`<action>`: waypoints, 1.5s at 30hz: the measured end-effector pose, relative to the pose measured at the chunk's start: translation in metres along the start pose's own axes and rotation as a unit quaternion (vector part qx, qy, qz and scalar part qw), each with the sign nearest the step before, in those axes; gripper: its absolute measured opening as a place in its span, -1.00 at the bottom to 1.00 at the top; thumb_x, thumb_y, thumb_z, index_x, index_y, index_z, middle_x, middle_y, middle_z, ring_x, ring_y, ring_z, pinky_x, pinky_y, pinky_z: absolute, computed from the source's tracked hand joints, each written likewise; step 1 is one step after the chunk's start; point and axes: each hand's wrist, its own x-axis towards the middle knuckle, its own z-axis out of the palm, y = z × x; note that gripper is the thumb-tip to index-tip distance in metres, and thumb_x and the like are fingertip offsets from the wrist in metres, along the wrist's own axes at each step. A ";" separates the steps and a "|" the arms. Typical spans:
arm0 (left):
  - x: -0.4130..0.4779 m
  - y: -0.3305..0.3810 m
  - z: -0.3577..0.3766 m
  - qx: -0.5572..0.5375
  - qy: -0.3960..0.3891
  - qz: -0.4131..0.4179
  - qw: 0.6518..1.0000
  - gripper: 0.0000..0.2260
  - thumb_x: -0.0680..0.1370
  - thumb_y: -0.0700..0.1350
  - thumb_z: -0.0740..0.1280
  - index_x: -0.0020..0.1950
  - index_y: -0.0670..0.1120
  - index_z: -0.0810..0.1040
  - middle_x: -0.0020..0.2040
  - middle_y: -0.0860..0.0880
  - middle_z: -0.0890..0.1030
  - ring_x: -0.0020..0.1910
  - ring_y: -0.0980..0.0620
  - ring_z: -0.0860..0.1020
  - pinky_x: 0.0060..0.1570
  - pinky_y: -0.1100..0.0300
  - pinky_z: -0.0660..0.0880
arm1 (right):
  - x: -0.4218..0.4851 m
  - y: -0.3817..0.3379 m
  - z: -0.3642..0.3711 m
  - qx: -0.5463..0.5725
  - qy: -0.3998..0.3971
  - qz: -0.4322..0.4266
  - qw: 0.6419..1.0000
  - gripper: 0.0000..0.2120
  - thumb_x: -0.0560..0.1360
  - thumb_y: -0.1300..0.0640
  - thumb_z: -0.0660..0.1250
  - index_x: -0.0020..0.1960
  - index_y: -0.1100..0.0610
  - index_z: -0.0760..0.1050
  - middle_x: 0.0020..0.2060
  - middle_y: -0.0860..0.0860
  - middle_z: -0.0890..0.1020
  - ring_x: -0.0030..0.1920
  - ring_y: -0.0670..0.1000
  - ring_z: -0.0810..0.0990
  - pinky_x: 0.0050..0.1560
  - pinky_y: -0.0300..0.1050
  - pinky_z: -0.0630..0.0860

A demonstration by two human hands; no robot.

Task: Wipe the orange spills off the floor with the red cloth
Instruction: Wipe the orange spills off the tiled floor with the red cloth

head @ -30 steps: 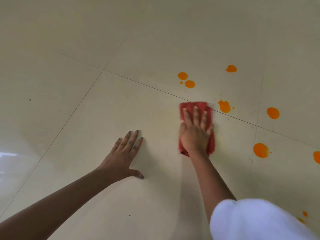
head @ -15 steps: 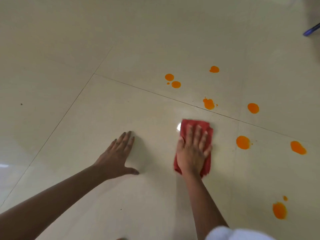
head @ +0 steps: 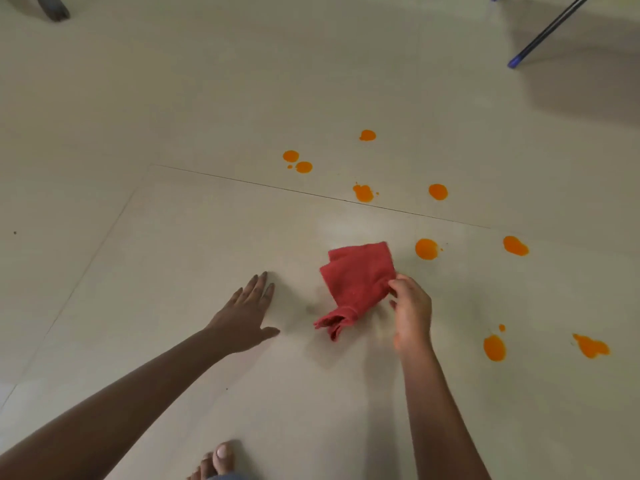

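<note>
Down on the pale tiled floor (head: 173, 98), a little right of the middle of the view, the red cloth (head: 358, 282) lies crumpled and partly folded over itself, its lower corner bunched into a twist that points toward 7 o'clock. At the cloth's 4 o'clock edge the right hand (head: 412, 313) has its grip pinched on the fabric, with thumb and fingertips closed over the side fold. The left hand (head: 242, 317) sits at 9 o'clock from the cloth, well apart from it, its grip released: palm down, fingers straight and slightly spread, flat on the floor. Orange spills (head: 426, 248) dot the tiles from 12 round to 4 o'clock of the cloth — the closest blob is near its upper right corner at 2 o'clock, not touching it. Bare toes (head: 218, 460) show at the bottom edge, and a dark pole (head: 540, 32) with a blue tip slants across the top right corner.
</note>
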 end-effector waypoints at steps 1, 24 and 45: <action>0.003 0.010 -0.001 0.004 0.003 0.013 1.000 -0.24 0.57 0.16 0.14 0.50 -0.15 -0.26 0.52 -0.14 -0.33 0.52 -0.06 -0.28 0.49 0.07 -0.18 | 0.003 -0.002 -0.017 -0.023 0.038 0.009 0.999 -0.77 0.49 0.31 0.23 0.07 0.18 0.59 0.07 0.12 0.61 0.08 0.01 0.55 0.15 -0.09 0.40; 0.111 0.139 0.000 0.142 0.035 0.259 0.955 -0.16 0.48 0.36 0.07 0.50 -0.07 -0.29 0.44 -0.08 -0.44 0.46 -0.06 -0.40 0.45 0.10 -0.33 | 0.041 0.084 -0.093 -0.642 0.019 -0.174 0.746 -0.49 0.54 -0.21 0.02 0.47 -0.17 0.16 0.52 0.01 0.13 0.50 0.27 0.00 0.40 0.31 -0.14; 0.117 0.193 0.021 0.160 0.000 0.305 0.939 -0.04 0.39 0.44 0.09 0.41 -0.07 -0.44 0.40 -0.04 -0.53 0.41 -0.05 -0.51 0.42 0.02 -0.37 | 0.067 0.078 -0.240 -0.628 0.124 -0.107 0.761 -0.54 0.56 -0.16 0.05 0.46 -0.21 0.17 0.52 -0.02 0.11 0.51 0.22 0.01 0.40 0.31 0.07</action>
